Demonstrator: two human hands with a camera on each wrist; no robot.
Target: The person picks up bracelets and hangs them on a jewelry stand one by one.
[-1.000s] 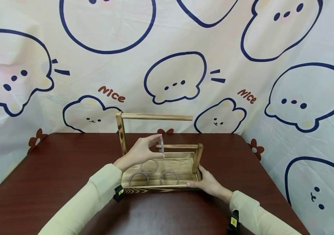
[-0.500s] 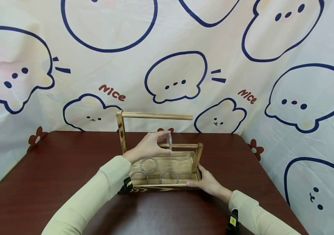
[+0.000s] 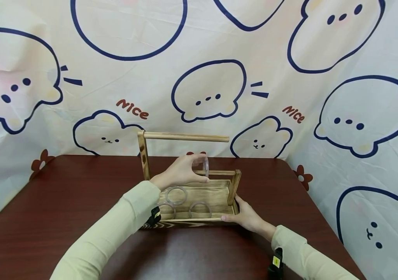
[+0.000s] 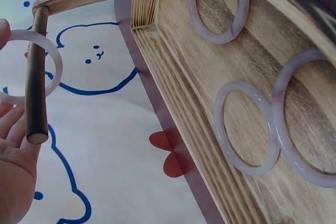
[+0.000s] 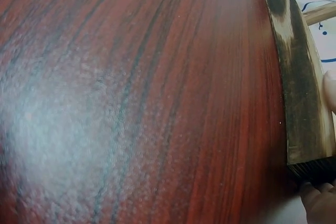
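head view: i have the left grip pinched on a pale ring, thumb below and fingers above, with the lower bar running through it, over the wooden tray. my right grip is clamped on the tray's near right corner, thumb on the front rim. on the left wrist feed i see three more rings lying in the tray, which sits on the dark red counter.
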